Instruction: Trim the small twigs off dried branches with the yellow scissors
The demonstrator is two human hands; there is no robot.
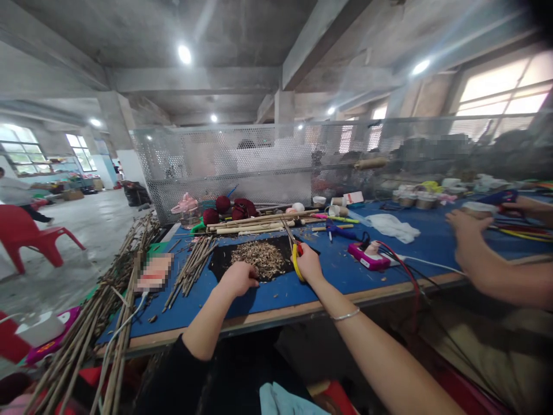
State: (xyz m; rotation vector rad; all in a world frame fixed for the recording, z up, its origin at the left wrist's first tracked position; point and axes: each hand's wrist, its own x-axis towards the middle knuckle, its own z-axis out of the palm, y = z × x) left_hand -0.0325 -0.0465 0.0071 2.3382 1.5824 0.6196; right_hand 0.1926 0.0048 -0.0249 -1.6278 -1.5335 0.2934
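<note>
In my right hand [309, 263] is a pair of scissors [296, 265] with yellow handles, their blades pointing up and away from me. My left hand [240, 279] is closed at the near edge of a black cloth [219, 266], its fingers curled together; what they pinch, if anything, is too small to make out. A heap of short cut twig pieces [261, 257] lies on the cloth between and beyond both hands. To the left of the cloth, a bunch of thin cut sticks [190, 268] rests on the blue tabletop [259, 304].
Long branches [93, 323] lean along the table's left end. Dark red yarn balls [222, 204] and pale rods [246, 228] lie at the back. A blue glue gun [341, 230] and a purple power strip [367, 257] sit right. A co-worker's hands [469, 227] work at far right.
</note>
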